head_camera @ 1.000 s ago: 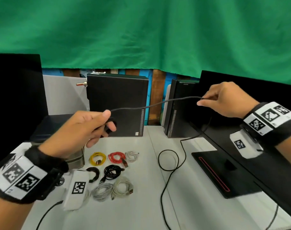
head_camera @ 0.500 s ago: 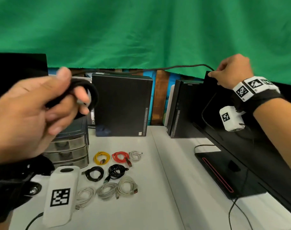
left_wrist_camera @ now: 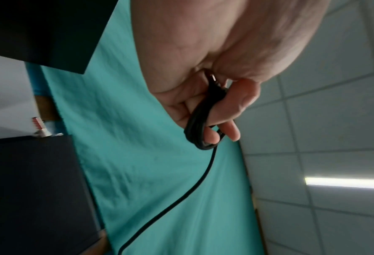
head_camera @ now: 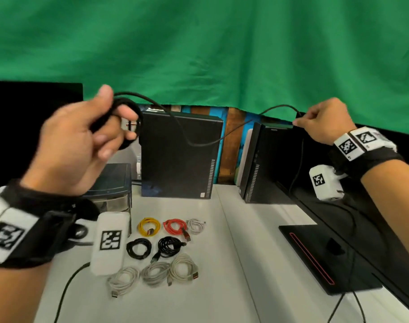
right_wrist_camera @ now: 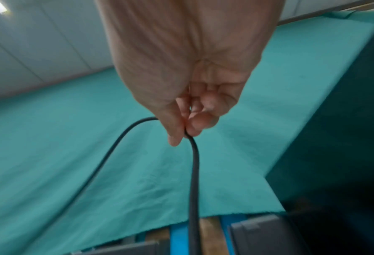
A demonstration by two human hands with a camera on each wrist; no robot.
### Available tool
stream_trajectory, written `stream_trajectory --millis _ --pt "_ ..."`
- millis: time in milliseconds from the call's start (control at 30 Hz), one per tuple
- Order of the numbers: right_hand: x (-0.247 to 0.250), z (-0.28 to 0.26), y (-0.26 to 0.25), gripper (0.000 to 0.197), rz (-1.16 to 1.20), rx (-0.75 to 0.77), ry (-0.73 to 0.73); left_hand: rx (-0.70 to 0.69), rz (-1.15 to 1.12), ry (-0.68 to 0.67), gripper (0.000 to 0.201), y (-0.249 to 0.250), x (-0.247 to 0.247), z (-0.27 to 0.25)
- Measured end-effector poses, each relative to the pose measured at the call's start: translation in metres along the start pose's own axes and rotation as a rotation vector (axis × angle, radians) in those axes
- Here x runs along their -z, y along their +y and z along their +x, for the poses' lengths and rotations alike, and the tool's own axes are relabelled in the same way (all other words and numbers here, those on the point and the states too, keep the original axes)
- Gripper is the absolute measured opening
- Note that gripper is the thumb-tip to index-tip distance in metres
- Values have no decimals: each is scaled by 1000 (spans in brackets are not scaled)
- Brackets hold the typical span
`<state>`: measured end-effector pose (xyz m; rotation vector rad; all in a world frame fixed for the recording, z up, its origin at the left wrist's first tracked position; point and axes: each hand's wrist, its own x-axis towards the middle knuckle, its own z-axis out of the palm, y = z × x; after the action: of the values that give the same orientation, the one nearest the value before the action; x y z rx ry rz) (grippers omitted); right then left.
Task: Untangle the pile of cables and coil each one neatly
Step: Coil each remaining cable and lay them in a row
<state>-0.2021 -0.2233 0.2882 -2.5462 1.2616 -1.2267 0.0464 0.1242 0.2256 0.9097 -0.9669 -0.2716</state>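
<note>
A long black cable [head_camera: 198, 142] hangs slack between my two raised hands. My left hand [head_camera: 110, 127] grips several wound loops of it [left_wrist_camera: 200, 124] between thumb and curled fingers, with a plug end showing near the palm. My right hand [head_camera: 301, 121] pinches the cable further along [right_wrist_camera: 187, 134], and the rest drops down in front of the dark monitor. On the white table [head_camera: 222, 287] lie several coiled cables: yellow [head_camera: 149, 226], red [head_camera: 175, 226], small white [head_camera: 196, 225], two black [head_camera: 139, 247] [head_camera: 169, 246], and three whitish ones in the front row [head_camera: 152, 273].
Two black computer cases [head_camera: 180, 157] [head_camera: 266, 164] stand at the back of the table. A dark monitor with its stand base [head_camera: 315, 252] fills the right side. A small drawer unit [head_camera: 112, 187] sits at the left. Green cloth hangs behind.
My left hand has moved right and toward the middle with the loops. My right hand has come down and the cable between them has gone from taut to slack.
</note>
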Motion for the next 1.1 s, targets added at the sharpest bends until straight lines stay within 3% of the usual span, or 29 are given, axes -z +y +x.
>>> stream_trajectory --millis 167,300,533,800,967,1100 --pt "48 15 -57 24 -7 138 54 198 52 16 44 -33 -20 7" --pt "90 32 -85 34 -28 173 169 223 51 13 43 -42 -26 3" --pt "116 51 -84 44 -115 94 143 268 38 9 44 -52 -26 14" --pt "119 69 -69 34 -135 189 125 308 68 -5 43 -62 -25 9" --pt "118 89 -60 27 164 275 -76 324 89 -26 44 -69 -28 7" --pt "115 56 -69 15 556 373 -160 327 96 -43 44 -71 -35 7"
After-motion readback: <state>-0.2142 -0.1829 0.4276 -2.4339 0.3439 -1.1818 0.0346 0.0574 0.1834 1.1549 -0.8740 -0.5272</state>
